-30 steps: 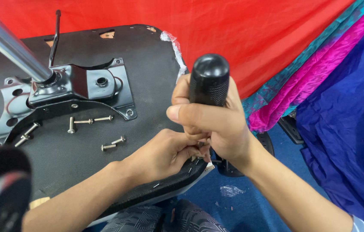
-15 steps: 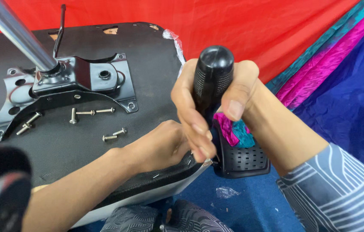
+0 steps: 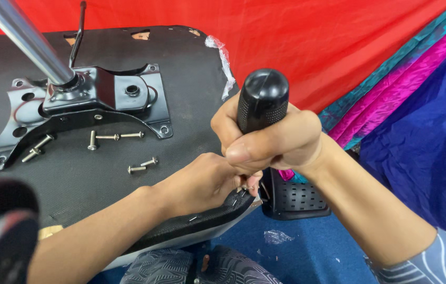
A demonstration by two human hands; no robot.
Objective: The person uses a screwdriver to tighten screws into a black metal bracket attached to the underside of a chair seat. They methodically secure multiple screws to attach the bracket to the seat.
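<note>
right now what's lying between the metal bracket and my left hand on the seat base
In the head view, two loose bolts lie on the black seat base between the metal bracket and the left hand.

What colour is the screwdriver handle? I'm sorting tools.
Black, with a textured grip; the screwdriver handle shows clearly in the head view, in the right hand.

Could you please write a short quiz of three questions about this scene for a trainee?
1. True or false: the right hand grips the black ribbed screwdriver handle.
2. Where does the left hand rest?
A. on the shiny steel column
B. at the near edge of the black chair seat underside
C. on the red cloth
3. Fill in: the loose silver bolts lie beside the black metal ____ plate.

Key: 1 true; 2 B, at the seat underside; 3 mounting.
</note>
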